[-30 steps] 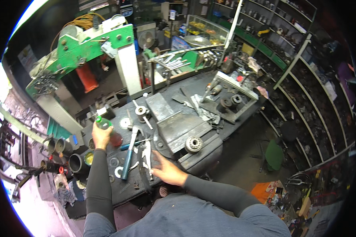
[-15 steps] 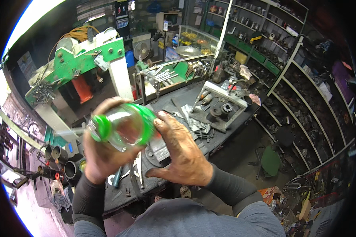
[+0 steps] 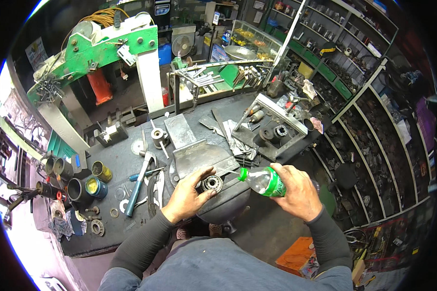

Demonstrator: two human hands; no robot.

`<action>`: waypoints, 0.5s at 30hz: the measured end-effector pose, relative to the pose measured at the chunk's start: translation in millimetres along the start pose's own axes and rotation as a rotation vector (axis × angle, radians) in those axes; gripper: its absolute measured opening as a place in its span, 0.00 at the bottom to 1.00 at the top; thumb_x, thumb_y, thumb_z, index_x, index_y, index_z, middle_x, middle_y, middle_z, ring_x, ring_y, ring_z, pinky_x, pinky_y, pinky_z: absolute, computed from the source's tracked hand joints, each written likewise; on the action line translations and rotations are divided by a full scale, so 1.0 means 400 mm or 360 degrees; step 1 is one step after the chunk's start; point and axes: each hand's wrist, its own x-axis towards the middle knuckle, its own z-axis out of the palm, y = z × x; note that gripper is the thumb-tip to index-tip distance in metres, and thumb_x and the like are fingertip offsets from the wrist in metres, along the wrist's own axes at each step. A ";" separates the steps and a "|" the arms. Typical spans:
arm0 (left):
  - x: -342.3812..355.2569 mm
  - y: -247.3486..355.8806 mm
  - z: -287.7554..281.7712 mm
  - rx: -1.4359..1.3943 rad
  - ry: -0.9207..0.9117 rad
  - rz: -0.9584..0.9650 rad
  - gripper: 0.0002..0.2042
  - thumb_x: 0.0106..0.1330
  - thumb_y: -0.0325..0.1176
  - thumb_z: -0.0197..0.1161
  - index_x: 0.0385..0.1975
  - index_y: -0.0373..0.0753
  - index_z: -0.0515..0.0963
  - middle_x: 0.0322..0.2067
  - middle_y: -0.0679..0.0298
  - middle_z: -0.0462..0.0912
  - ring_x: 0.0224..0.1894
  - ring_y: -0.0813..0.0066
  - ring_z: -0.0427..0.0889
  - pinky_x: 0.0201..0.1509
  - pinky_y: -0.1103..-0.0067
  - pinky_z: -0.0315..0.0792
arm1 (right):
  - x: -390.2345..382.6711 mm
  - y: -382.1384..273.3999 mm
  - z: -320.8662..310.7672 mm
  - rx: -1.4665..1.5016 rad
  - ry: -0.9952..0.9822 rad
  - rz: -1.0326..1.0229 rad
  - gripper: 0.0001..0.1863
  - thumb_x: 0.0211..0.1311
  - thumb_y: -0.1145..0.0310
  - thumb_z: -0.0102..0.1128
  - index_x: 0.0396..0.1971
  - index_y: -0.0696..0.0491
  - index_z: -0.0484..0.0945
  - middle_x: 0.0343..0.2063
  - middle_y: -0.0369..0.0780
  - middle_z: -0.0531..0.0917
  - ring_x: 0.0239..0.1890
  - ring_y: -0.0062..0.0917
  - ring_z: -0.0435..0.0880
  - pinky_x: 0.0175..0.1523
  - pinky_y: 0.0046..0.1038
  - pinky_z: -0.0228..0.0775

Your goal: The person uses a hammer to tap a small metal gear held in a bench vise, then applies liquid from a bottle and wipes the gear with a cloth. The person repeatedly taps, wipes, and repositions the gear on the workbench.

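My left hand (image 3: 187,198) grips a round metal ball bearing (image 3: 212,183) between thumb and fingers, its ringed face turned up, just in front of the bench vise (image 3: 201,157). My right hand (image 3: 298,191) is wrapped round a clear plastic bottle (image 3: 260,180) with a green cap and green label. The bottle lies tilted nearly on its side, cap toward the left. A thin nozzle seems to stick out of the cap, pointing toward the bearing with a gap between them. The bottle's far end is mostly hidden behind my right hand.
On the dark workbench (image 3: 99,237) lie a blue-handled hammer (image 3: 140,186), a hub-like metal part (image 3: 158,137) and several rings. Open cans, including a blue one (image 3: 96,187), stand at the left. A metal frame (image 3: 281,114) stands at the right. Behind is a green press (image 3: 109,48).
Both hands held the bottle up close at the left before. Now my right hand has it lower and further right, and my left hand has let go and holds the bearing.
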 end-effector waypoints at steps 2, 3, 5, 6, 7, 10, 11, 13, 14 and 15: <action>-0.012 -0.009 0.016 -0.0070 0.0103 -0.0051 0.37 0.61 0.28 0.85 0.72 0.36 0.78 0.61 0.49 0.90 0.66 0.54 0.89 0.74 0.66 0.79 | -0.005 0.009 -0.014 -0.0166 -0.0065 -0.0052 0.48 0.51 0.69 0.85 0.75 0.48 0.74 0.48 0.45 0.84 0.50 0.44 0.87 0.56 0.45 0.76; -0.015 -0.012 0.024 -0.0107 0.0154 -0.0076 0.36 0.61 0.28 0.85 0.71 0.36 0.78 0.60 0.50 0.91 0.64 0.56 0.90 0.73 0.67 0.80 | -0.002 0.004 -0.022 -0.0211 -0.0105 -0.0058 0.47 0.51 0.70 0.84 0.75 0.48 0.74 0.47 0.44 0.84 0.50 0.44 0.86 0.56 0.45 0.75; -0.015 -0.010 0.028 -0.0103 0.0212 -0.0239 0.37 0.57 0.30 0.88 0.68 0.37 0.80 0.63 0.51 0.89 0.67 0.58 0.88 0.72 0.68 0.80 | 0.008 -0.005 -0.041 -0.0307 -0.0184 -0.0076 0.46 0.51 0.71 0.83 0.74 0.47 0.76 0.46 0.43 0.83 0.49 0.42 0.86 0.56 0.44 0.74; -0.014 0.007 0.026 -0.0022 0.0228 -0.0284 0.37 0.55 0.31 0.89 0.68 0.37 0.80 0.64 0.51 0.88 0.68 0.58 0.87 0.72 0.68 0.79 | 0.012 -0.006 -0.047 -0.0369 -0.0184 -0.0105 0.45 0.51 0.72 0.82 0.74 0.47 0.76 0.46 0.43 0.83 0.48 0.42 0.86 0.56 0.44 0.74; -0.014 0.016 0.028 0.0059 0.0242 -0.0329 0.38 0.54 0.31 0.90 0.67 0.37 0.80 0.65 0.51 0.87 0.70 0.57 0.85 0.72 0.67 0.79 | 0.014 -0.008 -0.053 -0.0430 -0.0185 -0.0131 0.44 0.51 0.72 0.81 0.73 0.46 0.77 0.46 0.43 0.83 0.48 0.41 0.86 0.56 0.44 0.73; -0.017 0.013 0.032 0.0331 0.0351 0.0075 0.48 0.49 0.32 0.92 0.74 0.39 0.74 0.57 0.57 0.86 0.62 0.59 0.85 0.70 0.65 0.78 | 0.048 -0.023 -0.066 -0.0520 -0.0193 -0.0194 0.43 0.51 0.74 0.80 0.72 0.46 0.78 0.46 0.43 0.83 0.48 0.41 0.85 0.55 0.44 0.73; -0.016 0.013 0.033 0.0431 0.0401 0.0248 0.51 0.48 0.31 0.93 0.76 0.39 0.72 0.55 0.58 0.85 0.59 0.61 0.85 0.70 0.65 0.78 | 0.059 -0.027 -0.071 -0.0539 -0.0200 -0.0203 0.42 0.51 0.74 0.79 0.71 0.46 0.79 0.46 0.43 0.83 0.48 0.41 0.85 0.55 0.44 0.73; -0.029 -0.020 0.039 0.0274 0.0310 0.0111 0.54 0.47 0.31 0.93 0.78 0.40 0.69 0.60 0.57 0.83 0.64 0.53 0.83 0.74 0.63 0.75 | 0.078 -0.040 -0.078 -0.0555 -0.0208 -0.0235 0.42 0.51 0.74 0.79 0.71 0.46 0.79 0.46 0.43 0.83 0.48 0.40 0.85 0.55 0.43 0.72; -0.033 -0.024 0.038 0.0248 0.0280 0.0028 0.54 0.47 0.31 0.93 0.78 0.41 0.69 0.63 0.55 0.83 0.67 0.52 0.82 0.75 0.62 0.75 | 0.085 -0.045 -0.082 -0.0565 -0.0212 -0.0249 0.42 0.51 0.74 0.79 0.71 0.46 0.79 0.46 0.43 0.83 0.48 0.40 0.85 0.55 0.43 0.72; -0.038 -0.027 0.039 0.0221 0.0249 -0.0054 0.53 0.48 0.31 0.92 0.78 0.41 0.69 0.67 0.54 0.83 0.70 0.51 0.82 0.76 0.61 0.74 | 0.093 -0.052 -0.083 -0.0583 -0.0234 -0.0265 0.42 0.51 0.74 0.79 0.71 0.46 0.79 0.46 0.43 0.83 0.48 0.40 0.85 0.55 0.43 0.72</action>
